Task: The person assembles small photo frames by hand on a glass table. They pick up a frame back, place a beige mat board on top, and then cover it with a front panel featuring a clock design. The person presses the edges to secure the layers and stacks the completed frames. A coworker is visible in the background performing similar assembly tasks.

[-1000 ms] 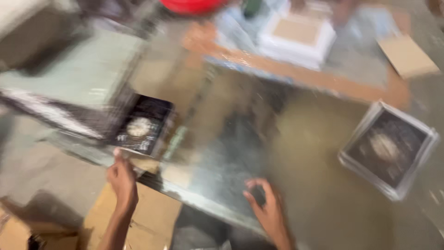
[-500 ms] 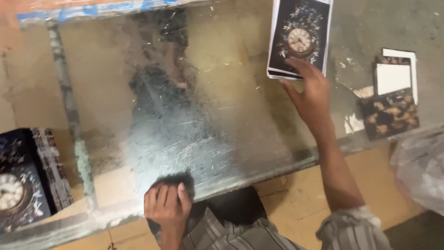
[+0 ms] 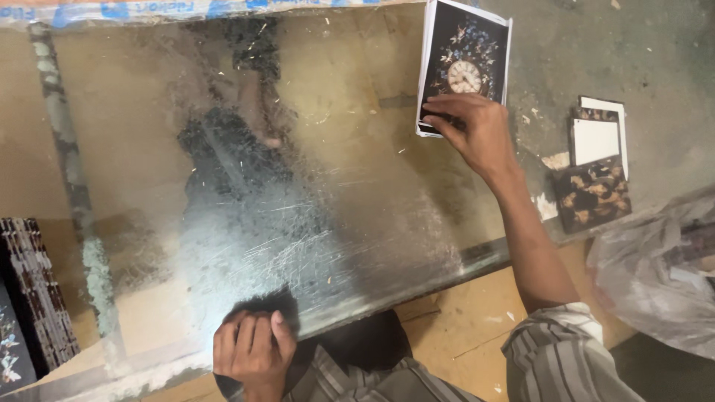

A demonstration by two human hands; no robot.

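Note:
A dark rectangular panel with a clock face and flower pattern (image 3: 463, 59) lies at the far side of a large scratched glass sheet (image 3: 313, 193). It seems to top a thin stack. My right hand (image 3: 473, 128) reaches over the glass and grips the panel's near edge, fingers curled on it. My left hand (image 3: 252, 350) is a closed fist resting on the near edge of the glass, next to a dark patch. I cannot tell whether anything is inside the fist.
Small brown patterned tiles (image 3: 593, 192) and a white tile (image 3: 596, 140) lie right of the glass. A crumpled clear plastic bag (image 3: 655, 275) sits at the right edge. A dark patterned stack (image 3: 33, 305) stands at the left. Blue tape (image 3: 112, 10) runs along the far edge.
One second ago the view swung across from another spot. In the last half second my right hand has slid slightly left on the clock panel; my left fist has stayed at the glass edge.

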